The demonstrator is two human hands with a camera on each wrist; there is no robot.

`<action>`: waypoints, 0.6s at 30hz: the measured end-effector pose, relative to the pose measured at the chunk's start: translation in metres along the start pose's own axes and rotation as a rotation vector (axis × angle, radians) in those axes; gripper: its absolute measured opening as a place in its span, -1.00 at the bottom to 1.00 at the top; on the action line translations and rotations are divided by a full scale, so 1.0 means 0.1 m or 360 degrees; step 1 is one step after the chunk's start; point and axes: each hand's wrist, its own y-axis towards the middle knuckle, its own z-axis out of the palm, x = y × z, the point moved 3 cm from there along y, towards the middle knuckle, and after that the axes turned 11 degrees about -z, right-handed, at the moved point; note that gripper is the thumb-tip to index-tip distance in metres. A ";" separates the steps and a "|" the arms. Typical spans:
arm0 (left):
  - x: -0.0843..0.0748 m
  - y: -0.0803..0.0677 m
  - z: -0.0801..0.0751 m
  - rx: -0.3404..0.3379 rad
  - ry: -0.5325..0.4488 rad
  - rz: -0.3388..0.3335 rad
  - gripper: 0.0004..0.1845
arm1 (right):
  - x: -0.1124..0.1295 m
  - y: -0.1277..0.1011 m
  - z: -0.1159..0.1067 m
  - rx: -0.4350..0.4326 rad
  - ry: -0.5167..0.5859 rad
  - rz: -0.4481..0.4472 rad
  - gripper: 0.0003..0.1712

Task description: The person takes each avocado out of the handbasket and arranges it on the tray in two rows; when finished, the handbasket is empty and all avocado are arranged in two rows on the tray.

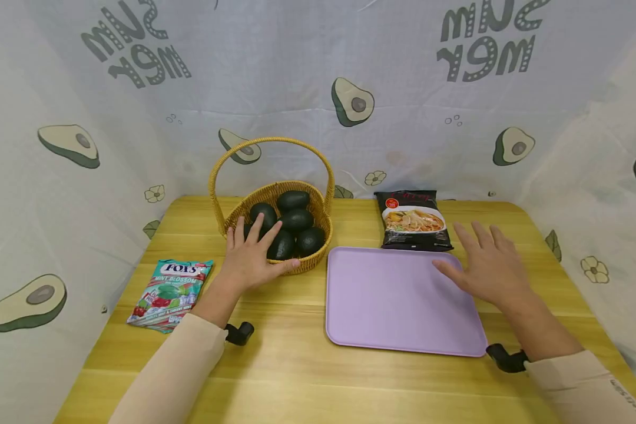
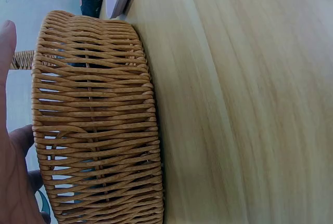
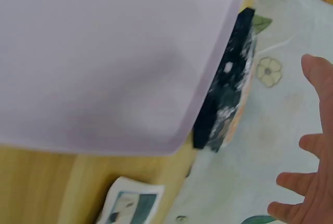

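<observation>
A wicker basket (image 1: 275, 188) with a tall arched handle holds several dark green avocados (image 1: 297, 219). Over its front left rim, my left hand (image 1: 249, 256) is spread with straight fingers, overlapping some of the avocados in the head view. The left wrist view shows the basket's woven side (image 2: 96, 125) close beside that hand. My right hand (image 1: 490, 268), fingers apart and holding nothing, hovers by the right edge of a lilac tray (image 1: 397, 300). Behind the tray lies a black noodle packet (image 1: 414, 221), just left of the right fingertips.
A teal bag of Fox's candy (image 1: 172, 294) lies left of my left forearm. In the right wrist view a small white and teal item (image 3: 130, 203) sits on the wooden table (image 1: 297, 377) beside the tray. A printed curtain (image 1: 297, 76) hangs behind and at both sides.
</observation>
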 end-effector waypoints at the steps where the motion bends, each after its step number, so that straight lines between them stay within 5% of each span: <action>1: 0.00 -0.01 -0.01 -0.0008 -0.0005 0.0003 0.05 | 0.04 0.02 -0.02 -0.0031 0.0010 -0.0037 0.06; 18: 0.08 -0.18 -0.02 -0.0297 -0.0392 -0.0084 -0.14 | 0.92 0.44 -0.26 -0.0309 0.0182 -0.0386 -0.16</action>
